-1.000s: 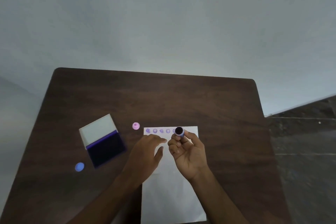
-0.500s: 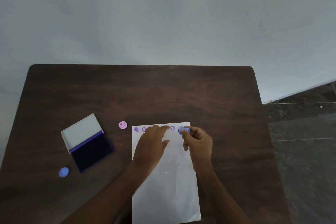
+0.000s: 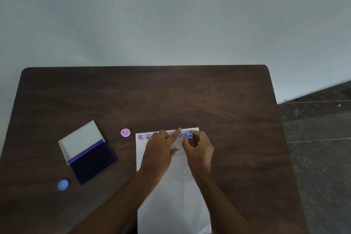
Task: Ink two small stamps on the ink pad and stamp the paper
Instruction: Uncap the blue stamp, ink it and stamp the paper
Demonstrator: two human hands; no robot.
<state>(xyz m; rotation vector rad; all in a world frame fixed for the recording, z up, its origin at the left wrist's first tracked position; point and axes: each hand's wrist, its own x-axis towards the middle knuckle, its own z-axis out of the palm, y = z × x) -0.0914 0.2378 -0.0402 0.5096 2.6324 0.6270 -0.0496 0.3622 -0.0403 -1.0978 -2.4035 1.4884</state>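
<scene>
A white paper (image 3: 173, 199) lies on the dark wooden table (image 3: 171, 97), with a row of purple round prints along its top edge. My right hand (image 3: 198, 150) pinches a small blue stamp (image 3: 188, 134) and holds it down on the paper's top right corner. My left hand (image 3: 159, 150) rests flat on the paper, fingers spread, the index finger pointing toward the stamp and covering some prints. A pink stamp (image 3: 125, 132) stands on the table left of the paper. The open ink pad (image 3: 93, 161) with its white lid lies farther left.
A blue round cap (image 3: 63, 184) lies near the table's front left, just left of the ink pad. A pale wall rises behind the table. Dark floor shows to the right of the table's edge.
My right hand turned the blue stamp from face-up to face-down and brought it onto the paper's top right corner. My left hand slid up to hold the paper. The camera view shifted.
</scene>
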